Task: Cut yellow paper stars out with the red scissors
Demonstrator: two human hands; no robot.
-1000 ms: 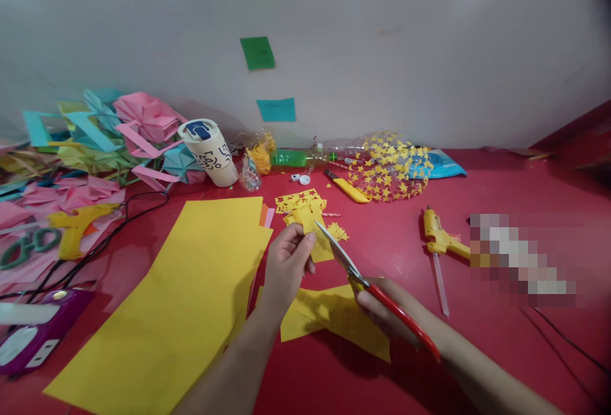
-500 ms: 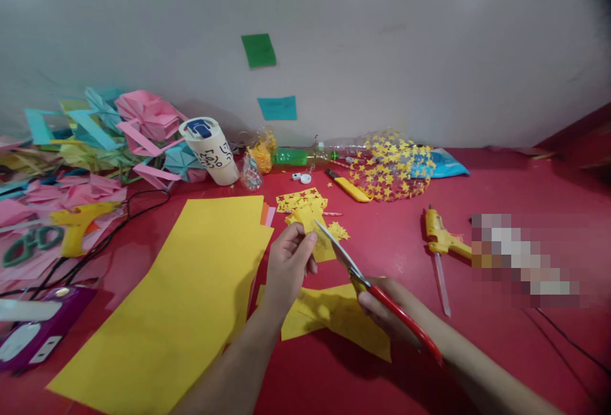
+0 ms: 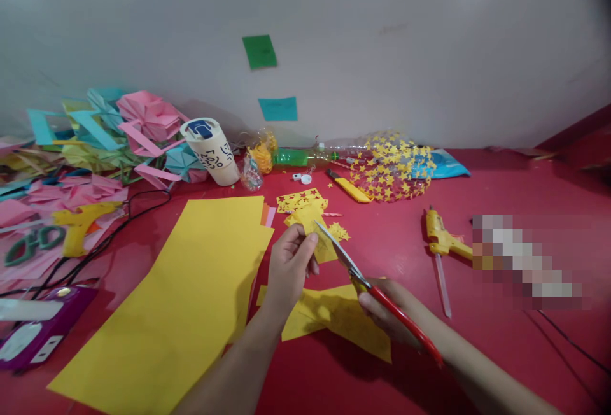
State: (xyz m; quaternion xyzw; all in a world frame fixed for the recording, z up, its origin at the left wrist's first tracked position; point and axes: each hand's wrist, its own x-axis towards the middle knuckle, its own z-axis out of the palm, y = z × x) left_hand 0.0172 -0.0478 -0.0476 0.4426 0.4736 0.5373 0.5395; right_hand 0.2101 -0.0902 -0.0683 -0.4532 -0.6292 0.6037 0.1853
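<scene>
Right hand (image 3: 384, 310): grip clamped round scissors (image 3: 352, 267), long axis near right to far left, blade tips beside left thumb. Left hand (image 3: 289, 259): nearer paper (image 3: 326, 251), just beyond fingertips; whether grip pinches it, cannot tell.

Bare along the slender left forearm (image 3: 243, 364) and right forearm (image 3: 477, 370), tapering to narrow wrists (image 3: 275, 305); bare likewise over the left hand (image 3: 291, 256) and right hand (image 3: 383, 321), slim-fingered.
</scene>
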